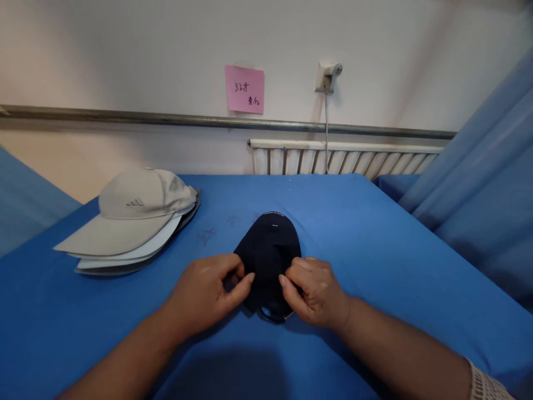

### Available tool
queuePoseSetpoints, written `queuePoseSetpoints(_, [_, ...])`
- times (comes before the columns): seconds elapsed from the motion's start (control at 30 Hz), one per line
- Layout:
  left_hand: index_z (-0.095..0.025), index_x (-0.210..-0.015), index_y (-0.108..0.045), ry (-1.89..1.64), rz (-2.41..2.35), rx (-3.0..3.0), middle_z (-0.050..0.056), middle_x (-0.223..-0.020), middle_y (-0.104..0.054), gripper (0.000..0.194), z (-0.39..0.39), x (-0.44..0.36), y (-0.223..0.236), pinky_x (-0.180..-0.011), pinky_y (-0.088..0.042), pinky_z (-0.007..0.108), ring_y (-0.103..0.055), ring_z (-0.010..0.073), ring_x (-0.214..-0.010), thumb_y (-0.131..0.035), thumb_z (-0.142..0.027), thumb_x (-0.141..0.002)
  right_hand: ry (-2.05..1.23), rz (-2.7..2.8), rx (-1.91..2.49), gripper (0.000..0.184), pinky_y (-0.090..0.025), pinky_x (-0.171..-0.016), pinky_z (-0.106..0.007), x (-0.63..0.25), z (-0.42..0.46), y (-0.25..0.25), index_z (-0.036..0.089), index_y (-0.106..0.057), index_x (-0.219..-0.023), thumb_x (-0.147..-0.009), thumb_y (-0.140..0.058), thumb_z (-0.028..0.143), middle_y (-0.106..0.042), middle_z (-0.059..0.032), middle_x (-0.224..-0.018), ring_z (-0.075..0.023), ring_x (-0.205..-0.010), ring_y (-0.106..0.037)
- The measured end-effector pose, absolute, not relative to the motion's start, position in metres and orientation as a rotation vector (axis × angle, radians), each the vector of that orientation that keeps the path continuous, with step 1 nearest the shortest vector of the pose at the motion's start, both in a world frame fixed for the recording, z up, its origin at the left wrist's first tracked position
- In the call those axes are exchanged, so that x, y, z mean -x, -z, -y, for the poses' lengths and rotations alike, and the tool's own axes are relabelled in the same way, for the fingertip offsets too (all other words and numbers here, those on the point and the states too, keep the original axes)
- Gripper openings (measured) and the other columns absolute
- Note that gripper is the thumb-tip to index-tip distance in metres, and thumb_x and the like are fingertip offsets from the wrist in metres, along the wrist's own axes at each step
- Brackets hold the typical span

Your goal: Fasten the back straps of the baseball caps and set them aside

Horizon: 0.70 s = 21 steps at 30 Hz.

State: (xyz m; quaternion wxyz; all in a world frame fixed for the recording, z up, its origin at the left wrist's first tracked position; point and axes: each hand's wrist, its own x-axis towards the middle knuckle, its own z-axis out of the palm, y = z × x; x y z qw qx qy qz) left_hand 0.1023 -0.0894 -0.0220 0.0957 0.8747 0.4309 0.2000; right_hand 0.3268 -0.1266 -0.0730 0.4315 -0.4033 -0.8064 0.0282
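A dark navy or black baseball cap (268, 244) lies in front of me, its brim pointing away and its back strap opening toward me. At its left edge, my left hand (212, 289) pinches the fabric between thumb and curled fingers. My right hand (314, 289) grips the opposite side the same way, thumb on top. To the left rests a stack of caps, topped by a beige cap (137, 200) with a small dark logo; brims of white and dark grey show below it.
The caps are on a blue-covered table (358, 233). Behind it are a metal rail (175, 119), a white radiator (345, 158), a plugged-in socket (327, 78) with a hanging cord, and a pink note (245, 89). Blue curtains (483, 194) hang at the right.
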Motion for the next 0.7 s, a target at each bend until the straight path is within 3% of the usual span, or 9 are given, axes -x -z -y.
queuePoseSetpoints(0.1, [-0.02, -0.076, -0.061, -0.375, -1.346, -2.546, -0.002, -0.065, -0.063, 0.015, 0.093, -0.107, 0.024, -0.052, -0.038, 0.026, -0.059, 0.0157, -0.057, -0.059, -0.034, -0.082, -0.06, 2.029, 1.004, 0.031, -0.026, -0.056, -0.029, -0.326, 0.128, 0.074, 0.019, -0.042, -0.062, -0.092, -0.048, 0.021, -0.04, 0.0034, -0.058, -0.0099, -0.054, -0.033])
queuePoseSetpoints(0.23, [-0.021, -0.073, -0.057, -0.365, -1.317, -2.542, -0.003, -0.062, -0.06, 0.011, 0.098, -0.107, 0.026, -0.051, -0.036, 0.025, -0.055, 0.0144, -0.053, -0.054, -0.026, -0.082, -0.059, 2.039, 0.999, 0.03, -0.026, -0.055, -0.029, -0.326, 0.127, 0.073, 0.019, -0.042, -0.062, -0.092, -0.047, 0.021, -0.04, 0.0031, -0.059, -0.01, -0.054, -0.034])
queuePoseSetpoints(0.47, [-0.021, -0.074, -0.047, -1.018, -0.933, -2.858, -0.002, -0.064, -0.052, 0.011, 0.107, -0.097, 0.025, -0.055, -0.037, 0.027, -0.049, 0.0135, -0.056, -0.054, -0.013, -0.08, -0.088, 1.88, 1.033, 0.031, -0.026, -0.053, -0.027, -0.327, 0.124, 0.073, 0.02, -0.039, -0.061, -0.091, -0.046, 0.017, -0.035, 0.0043, -0.056, -0.0093, -0.052, -0.034])
queuePoseSetpoints(0.7, [-0.022, -0.067, -0.039, -1.121, -0.852, -2.551, -0.004, -0.058, -0.046, 0.024, 0.101, -0.096, 0.024, -0.052, -0.037, 0.025, -0.045, 0.011, -0.052, -0.051, -0.012, -0.085, -0.02, 2.023, 0.971, 0.031, -0.028, -0.053, -0.028, -0.327, 0.127, 0.071, 0.02, -0.042, -0.06, -0.091, -0.045, 0.02, -0.041, 0.0032, -0.056, -0.0098, -0.051, -0.035])
